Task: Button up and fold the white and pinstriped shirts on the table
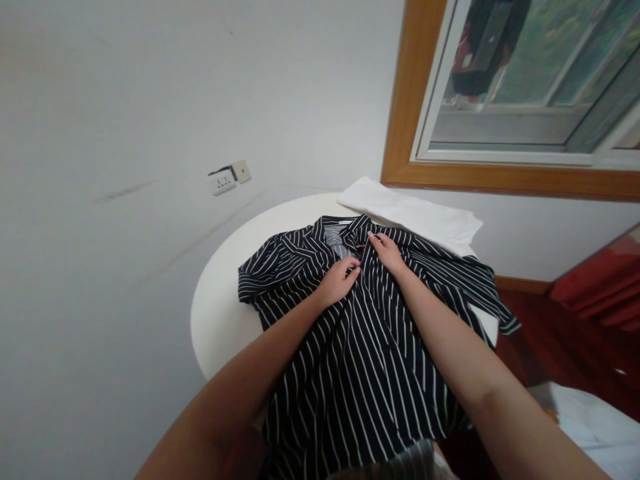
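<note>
A black shirt with white stripes [360, 353] lies spread over a round white table [220, 320], its collar toward the wall and its lower part hanging over the near edge. My left hand [340, 280] pinches the shirt's front edge below the collar. Slightly higher and to the right, my right hand [387, 252] grips the other front edge, thumb and fingers closed on the cloth. Between the hands the neck opening shows the paler inside of the shirt. One sleeve reaches left on the table; the other drapes over the right edge.
A folded white cloth [405, 210] lies at the table's back right. Behind are a wall with a socket [221, 181] and a wood-framed window [400, 127]. Red fabric [605, 280] hangs at the right, and a white item [595, 420] is at the lower right.
</note>
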The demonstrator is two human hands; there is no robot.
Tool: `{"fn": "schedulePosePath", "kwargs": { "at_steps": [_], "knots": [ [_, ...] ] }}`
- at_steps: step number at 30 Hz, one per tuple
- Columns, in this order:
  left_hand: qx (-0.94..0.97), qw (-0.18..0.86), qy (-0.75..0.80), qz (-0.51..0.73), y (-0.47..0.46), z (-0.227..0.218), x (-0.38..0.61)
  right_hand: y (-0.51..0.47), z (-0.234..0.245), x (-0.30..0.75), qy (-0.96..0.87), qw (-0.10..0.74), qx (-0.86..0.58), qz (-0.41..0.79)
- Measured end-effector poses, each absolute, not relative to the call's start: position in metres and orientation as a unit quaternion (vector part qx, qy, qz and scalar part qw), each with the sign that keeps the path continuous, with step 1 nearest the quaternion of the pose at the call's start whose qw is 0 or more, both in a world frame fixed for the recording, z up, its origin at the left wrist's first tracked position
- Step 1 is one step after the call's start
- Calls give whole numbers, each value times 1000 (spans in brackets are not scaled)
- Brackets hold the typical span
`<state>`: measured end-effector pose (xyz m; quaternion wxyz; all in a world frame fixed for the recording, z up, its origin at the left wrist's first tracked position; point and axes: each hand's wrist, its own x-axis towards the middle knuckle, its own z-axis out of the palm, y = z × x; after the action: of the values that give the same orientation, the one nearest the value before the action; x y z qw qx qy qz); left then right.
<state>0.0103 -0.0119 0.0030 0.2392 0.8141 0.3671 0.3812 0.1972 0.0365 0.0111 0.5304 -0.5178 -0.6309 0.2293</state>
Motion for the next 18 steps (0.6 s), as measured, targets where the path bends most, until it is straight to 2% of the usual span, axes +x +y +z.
{"fn": "schedulePosePath", "kwargs": {
  "at_steps": [10,18],
  "knots": [
    [829,175,339,408,-18,13,6,35,11,199,-630,530,-504,262],
    [801,156,386,431,-24,21,6,33,11,198,-622,529,-506,277]
  ]
}}
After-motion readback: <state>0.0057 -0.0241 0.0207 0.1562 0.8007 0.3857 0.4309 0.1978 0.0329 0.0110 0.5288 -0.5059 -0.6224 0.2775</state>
